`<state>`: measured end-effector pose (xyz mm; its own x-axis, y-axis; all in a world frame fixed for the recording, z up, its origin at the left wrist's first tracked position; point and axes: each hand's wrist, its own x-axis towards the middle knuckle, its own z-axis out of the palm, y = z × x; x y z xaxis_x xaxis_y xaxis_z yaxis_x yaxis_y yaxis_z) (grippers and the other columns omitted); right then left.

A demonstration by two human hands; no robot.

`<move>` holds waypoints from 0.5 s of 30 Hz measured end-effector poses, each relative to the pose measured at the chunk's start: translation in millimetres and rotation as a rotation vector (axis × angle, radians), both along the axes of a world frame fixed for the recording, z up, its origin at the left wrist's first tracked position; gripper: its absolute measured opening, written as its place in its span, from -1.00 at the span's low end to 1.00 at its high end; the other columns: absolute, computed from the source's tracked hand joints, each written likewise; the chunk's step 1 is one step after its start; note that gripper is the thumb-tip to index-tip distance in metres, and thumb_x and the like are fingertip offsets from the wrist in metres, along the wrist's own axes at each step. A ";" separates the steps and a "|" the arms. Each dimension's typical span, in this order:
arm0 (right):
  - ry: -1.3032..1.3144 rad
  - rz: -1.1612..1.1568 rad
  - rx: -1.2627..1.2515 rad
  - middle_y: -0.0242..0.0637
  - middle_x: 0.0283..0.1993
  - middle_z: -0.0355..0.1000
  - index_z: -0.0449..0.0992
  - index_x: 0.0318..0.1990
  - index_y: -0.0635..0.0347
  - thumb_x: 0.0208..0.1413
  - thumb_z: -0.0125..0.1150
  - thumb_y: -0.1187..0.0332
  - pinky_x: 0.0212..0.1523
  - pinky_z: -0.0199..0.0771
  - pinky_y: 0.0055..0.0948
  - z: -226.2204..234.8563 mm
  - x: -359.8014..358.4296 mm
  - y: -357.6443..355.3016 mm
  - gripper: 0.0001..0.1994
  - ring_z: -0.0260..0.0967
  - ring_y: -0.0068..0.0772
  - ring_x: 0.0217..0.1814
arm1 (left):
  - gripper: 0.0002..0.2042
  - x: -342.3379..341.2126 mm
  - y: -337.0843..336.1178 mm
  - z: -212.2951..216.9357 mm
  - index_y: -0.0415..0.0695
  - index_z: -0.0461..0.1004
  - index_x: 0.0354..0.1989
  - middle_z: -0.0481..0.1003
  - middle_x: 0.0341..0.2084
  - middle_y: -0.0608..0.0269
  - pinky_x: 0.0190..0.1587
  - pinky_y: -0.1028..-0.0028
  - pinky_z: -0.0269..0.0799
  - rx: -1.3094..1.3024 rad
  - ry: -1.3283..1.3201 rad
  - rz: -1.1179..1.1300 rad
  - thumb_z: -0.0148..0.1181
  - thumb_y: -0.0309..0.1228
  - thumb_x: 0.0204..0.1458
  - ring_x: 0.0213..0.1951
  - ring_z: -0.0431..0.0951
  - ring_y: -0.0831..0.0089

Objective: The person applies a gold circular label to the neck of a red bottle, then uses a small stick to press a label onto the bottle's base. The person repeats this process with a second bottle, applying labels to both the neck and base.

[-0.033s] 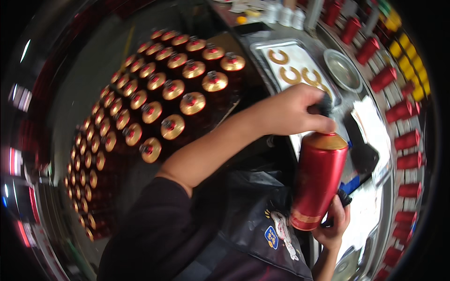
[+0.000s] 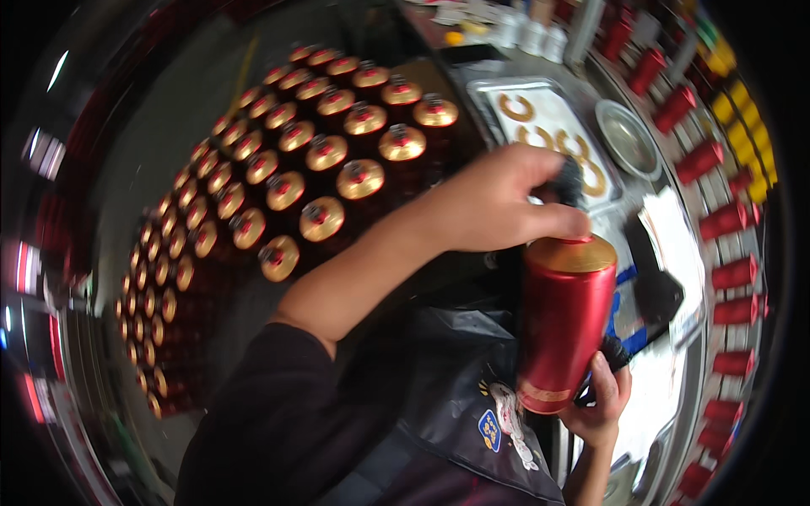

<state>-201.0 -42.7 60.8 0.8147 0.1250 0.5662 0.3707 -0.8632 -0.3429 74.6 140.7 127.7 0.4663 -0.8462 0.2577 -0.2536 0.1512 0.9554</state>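
My left hand (image 2: 506,198) is closed around the neck of a red metallic bottle (image 2: 564,325) with a gold shoulder. Black coverings wrap some of its fingertips, and the neck is mostly hidden under them. The bottle hangs nearly upright, tilted a little, in front of my dark apron (image 2: 439,371). Low on its right side my right hand (image 2: 601,401) curls against the bottle near the base. Black coverings show on that hand's fingers too, partly hidden behind the bottle.
On the left stand many red bottles with gold shoulders (image 2: 321,218) in close rows. Beyond my left hand, a metal tray (image 2: 481,88) holds gold C-shaped pieces (image 2: 516,107). A metal bowl (image 2: 629,139) sits beside it. Red bottles (image 2: 730,271) line the right edge, near papers (image 2: 675,228).
The bottle and my left hand have shifted slightly left in the picture. The surroundings have slid a little to the right. Both hands keep their hold.
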 end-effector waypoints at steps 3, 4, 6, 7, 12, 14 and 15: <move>-0.059 0.273 -0.117 -0.01 0.15 0.51 0.39 0.29 0.14 -0.28 0.59 0.37 -0.16 0.45 -0.17 22.1 57.0 29.6 -0.17 0.50 0.06 -0.05 | -0.81 -54.0 124.2 31.6 -0.27 0.58 -0.36 0.58 -0.49 0.32 -0.32 0.53 0.44 -0.190 -0.134 0.502 0.46 -0.41 0.02 -0.40 0.53 0.65; -0.037 0.297 -0.135 -0.02 0.12 0.51 0.44 0.26 0.05 -0.29 0.59 0.39 -0.24 0.52 -0.22 26.4 74.3 45.0 -0.21 0.54 0.01 -0.10 | -0.85 -76.1 157.9 38.5 -0.27 0.59 -0.29 0.61 -0.44 0.30 -0.25 0.53 0.48 -0.206 -0.189 0.661 0.42 -0.48 0.03 -0.34 0.58 0.61; -0.032 0.346 -0.154 -0.09 0.07 0.52 0.47 0.27 -0.01 -0.30 0.59 0.43 -0.35 0.58 -0.26 29.9 102.0 73.9 -0.20 0.57 -0.07 -0.19 | -0.82 -120.2 228.3 52.1 -0.28 0.59 -0.19 0.63 -0.37 0.25 -0.15 0.53 0.53 -0.161 -0.355 1.023 0.37 -0.57 0.03 -0.29 0.61 0.54; -0.021 0.373 -0.081 -0.11 0.03 0.53 0.40 0.35 0.05 -0.27 0.58 0.43 -0.37 0.53 -0.30 28.1 109.2 82.2 -0.14 0.50 -0.08 -0.31 | -0.86 -133.7 257.2 51.8 -0.26 0.59 -0.22 0.63 -0.34 0.30 -0.17 0.56 0.50 -0.146 -0.400 1.131 0.37 -0.55 0.05 -0.29 0.58 0.61; 0.258 0.221 0.088 -0.24 -0.39 0.27 0.26 0.45 0.09 -0.13 0.49 0.49 -0.48 0.29 -0.39 15.5 99.7 89.7 -0.11 0.18 -0.33 -0.49 | -0.73 -142.2 315.6 1.8 -0.28 0.42 -0.46 0.43 -0.52 0.08 -0.38 0.27 0.37 0.750 -0.950 1.667 0.39 -0.37 0.01 -0.45 0.47 0.14; 0.300 0.207 0.125 -0.23 -0.40 0.25 0.24 0.46 0.09 -0.09 0.46 0.51 -0.49 0.27 -0.40 11.8 94.8 92.6 -0.13 0.16 -0.37 -0.49 | -0.68 -126.2 351.2 -49.1 -0.28 0.38 -0.49 0.42 -0.51 0.01 -0.37 0.16 0.37 0.822 -0.912 1.711 0.40 -0.32 -0.01 -0.40 0.47 0.00; 0.317 0.201 0.131 -0.24 -0.40 0.25 0.24 0.46 0.09 -0.08 0.45 0.52 -0.49 0.28 -0.40 8.7 93.0 94.4 -0.14 0.15 -0.38 -0.49 | -0.67 -119.9 373.5 -76.9 -0.28 0.38 -0.49 0.45 -0.50 0.01 -0.36 0.12 0.38 0.803 -0.823 1.740 0.41 -0.31 -0.01 -0.37 0.49 -0.02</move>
